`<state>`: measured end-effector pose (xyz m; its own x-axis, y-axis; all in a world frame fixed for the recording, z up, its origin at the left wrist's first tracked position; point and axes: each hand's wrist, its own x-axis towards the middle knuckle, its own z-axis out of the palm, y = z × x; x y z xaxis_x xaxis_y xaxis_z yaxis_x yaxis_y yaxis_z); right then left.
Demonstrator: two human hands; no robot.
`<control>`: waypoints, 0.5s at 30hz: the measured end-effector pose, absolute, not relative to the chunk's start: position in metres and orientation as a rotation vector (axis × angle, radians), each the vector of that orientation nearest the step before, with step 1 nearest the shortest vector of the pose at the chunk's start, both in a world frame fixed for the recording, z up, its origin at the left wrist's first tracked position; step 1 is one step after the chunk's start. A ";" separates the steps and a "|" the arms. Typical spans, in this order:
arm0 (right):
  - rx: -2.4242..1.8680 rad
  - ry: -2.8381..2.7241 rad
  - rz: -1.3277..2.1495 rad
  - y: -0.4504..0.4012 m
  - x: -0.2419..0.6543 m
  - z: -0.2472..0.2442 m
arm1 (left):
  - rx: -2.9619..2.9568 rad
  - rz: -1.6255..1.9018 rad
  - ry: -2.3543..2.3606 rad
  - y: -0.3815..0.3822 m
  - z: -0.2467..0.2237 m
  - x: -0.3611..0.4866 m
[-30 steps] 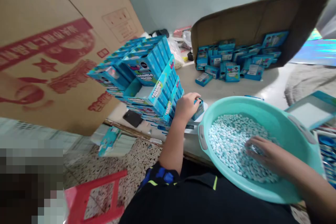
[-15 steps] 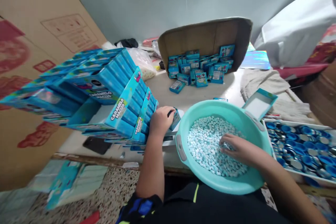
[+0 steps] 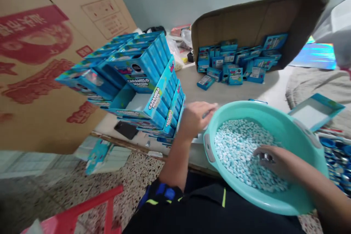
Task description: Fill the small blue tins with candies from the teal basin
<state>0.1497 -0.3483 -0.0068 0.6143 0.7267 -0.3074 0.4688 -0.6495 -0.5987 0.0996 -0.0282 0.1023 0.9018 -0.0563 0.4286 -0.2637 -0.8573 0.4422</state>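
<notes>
My right hand (image 3: 276, 161) is inside the turquoise basin (image 3: 298, 208), its fingers curled around a small shiny metal cup (image 3: 265, 158). The cup is among the small white and pale-blue candies (image 3: 244, 153). Between the basin's left rim and the stacked blue candy boxes (image 3: 145, 76) is my left hand (image 3: 197, 117). Its fingers are bent with the thumb close to them, slightly blurred; whatever they hold is hidden. One open blue tray-like box in the stack shows its white inside.
A cardboard carton (image 3: 255, 18) lies on its side with several small blue boxes (image 3: 235, 75) in it. An empty blue box (image 3: 316, 111) and a container of blue-and-silver tins (image 3: 337, 161) are at right. A phone (image 3: 126, 129) lies left; a red stool (image 3: 90, 203) stands below.
The view has swung left. My left hand has moved up and right toward the basin's rim, and the small blue box it held is out of sight. My right hand stays in the candies.
</notes>
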 end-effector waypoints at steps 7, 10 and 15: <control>-2.365 -0.948 0.484 -0.349 0.154 -0.010 | 2.690 -0.257 -0.823 -0.126 0.075 0.090; -2.366 -0.837 0.459 -0.349 0.154 -0.002 | 2.722 -0.615 -0.857 -0.131 0.058 0.085; -2.396 -0.680 0.411 -0.351 0.152 0.007 | 2.586 -0.864 -1.020 -0.124 0.053 0.095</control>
<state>0.1521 -0.3510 0.0066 0.8202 0.5584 -0.1244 0.3699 -0.6836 -0.6292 0.0949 -0.1243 0.0527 0.5841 -0.6818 -0.4404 -0.5463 -0.7315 0.4080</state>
